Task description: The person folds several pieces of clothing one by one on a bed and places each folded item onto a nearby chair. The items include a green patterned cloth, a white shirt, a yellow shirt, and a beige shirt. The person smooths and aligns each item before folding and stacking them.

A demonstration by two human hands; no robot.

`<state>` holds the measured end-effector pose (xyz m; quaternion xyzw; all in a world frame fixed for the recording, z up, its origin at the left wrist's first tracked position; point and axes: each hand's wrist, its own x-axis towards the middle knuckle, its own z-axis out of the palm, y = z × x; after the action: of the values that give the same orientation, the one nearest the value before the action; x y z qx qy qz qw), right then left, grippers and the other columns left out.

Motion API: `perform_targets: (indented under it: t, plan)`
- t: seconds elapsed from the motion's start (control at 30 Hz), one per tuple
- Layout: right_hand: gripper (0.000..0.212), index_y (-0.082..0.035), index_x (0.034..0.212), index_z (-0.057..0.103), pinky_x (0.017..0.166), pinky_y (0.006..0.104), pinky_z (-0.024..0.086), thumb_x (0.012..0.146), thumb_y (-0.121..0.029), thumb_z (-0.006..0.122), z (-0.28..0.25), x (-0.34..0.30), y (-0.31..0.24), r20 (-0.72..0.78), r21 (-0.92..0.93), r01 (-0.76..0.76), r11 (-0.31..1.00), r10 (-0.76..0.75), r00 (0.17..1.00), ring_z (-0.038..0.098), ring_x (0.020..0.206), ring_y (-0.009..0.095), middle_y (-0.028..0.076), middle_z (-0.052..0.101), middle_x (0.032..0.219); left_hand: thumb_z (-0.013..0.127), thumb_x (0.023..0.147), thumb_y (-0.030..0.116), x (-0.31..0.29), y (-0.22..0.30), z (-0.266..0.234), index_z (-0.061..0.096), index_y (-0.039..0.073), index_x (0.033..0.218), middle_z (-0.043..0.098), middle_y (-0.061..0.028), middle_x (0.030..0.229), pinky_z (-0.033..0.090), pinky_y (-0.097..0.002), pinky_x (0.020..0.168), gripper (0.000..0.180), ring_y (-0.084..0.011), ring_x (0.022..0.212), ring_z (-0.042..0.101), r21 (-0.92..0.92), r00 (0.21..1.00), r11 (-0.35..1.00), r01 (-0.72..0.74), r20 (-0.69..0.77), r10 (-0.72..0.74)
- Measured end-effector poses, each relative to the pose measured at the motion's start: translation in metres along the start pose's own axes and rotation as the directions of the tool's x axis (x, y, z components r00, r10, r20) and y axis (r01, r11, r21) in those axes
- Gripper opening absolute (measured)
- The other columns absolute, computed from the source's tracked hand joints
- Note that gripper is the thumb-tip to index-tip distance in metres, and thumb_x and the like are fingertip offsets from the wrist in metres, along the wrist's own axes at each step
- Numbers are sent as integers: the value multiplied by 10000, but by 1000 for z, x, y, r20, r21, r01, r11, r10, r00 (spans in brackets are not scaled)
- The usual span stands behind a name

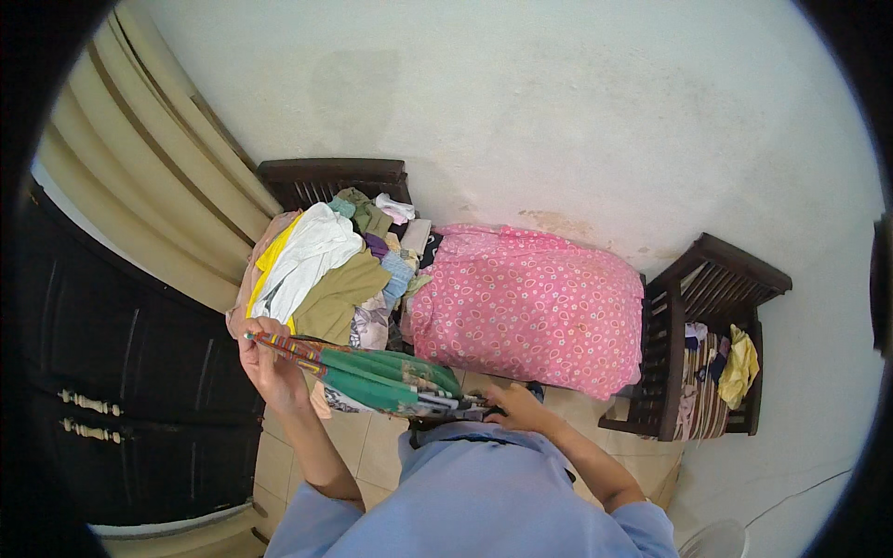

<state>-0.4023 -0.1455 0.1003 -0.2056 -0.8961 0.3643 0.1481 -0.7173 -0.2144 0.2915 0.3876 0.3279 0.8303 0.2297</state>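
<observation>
A green cloth with a colourful pattern [372,377] is stretched sideways in front of my body. My left hand [270,365] is closed on its striped, gathered left end. At the cloth's other end, close to my waist, my right hand [517,409] grips the bunched dark edge. Just beyond my left hand lies a heap of clothes, with a white garment [312,256] on top, an olive garment [339,298] beside it and a yellow edge underneath. Part of the heap's near side is hidden by the cloth.
A pink patterned cloth [530,302] covers a bulky block right of the heap. Farther right, a dark wooden slatted chair [660,363] holds folded clothes and a yellow cloth [739,367]. Black double doors [139,372] and a beige curtain [139,158] stand at the left; a pale wall is behind.
</observation>
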Motion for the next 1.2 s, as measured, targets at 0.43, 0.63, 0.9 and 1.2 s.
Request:
perform_targets:
  t: [0.43,0.63,0.9,1.2]
  plan:
    - [310,-20,981,509,602,385,423,678,40,500,-121,-17,-7,-602,-539,-456,708,55,796,519,677,271,107,518,748,505,841,65,16,-102,-90,516,23,922,525,-7,811,363,-178,666,92,-57,750,464,497,966,835,235,-210,-147]
    - [329,-6,919,528,689,396,403,598,58,561,-144,-29,-31,-774,-583,-572,577,-181,606,495,763,291,121,505,776,455,861,56,22,-119,-50,465,34,956,497,-8,808,356,-175,653,98,-58,742,449,439,979,876,198,-46,-198]
    - [222,-14,832,510,600,268,397,645,102,540,-154,-70,-62,-922,-170,-600,782,89,377,521,748,208,113,497,814,523,804,12,31,-118,-22,540,-13,905,545,-11,801,396,-188,615,105,-51,698,496,639,925,759,121,206,-321]
    - [56,-45,839,466,324,174,317,805,-1,471,-199,-120,-61,-865,459,-213,863,488,114,400,378,34,-7,460,586,568,782,24,47,-123,54,564,10,763,566,-2,768,374,-161,570,24,-29,669,488,505,913,852,141,267,-309]
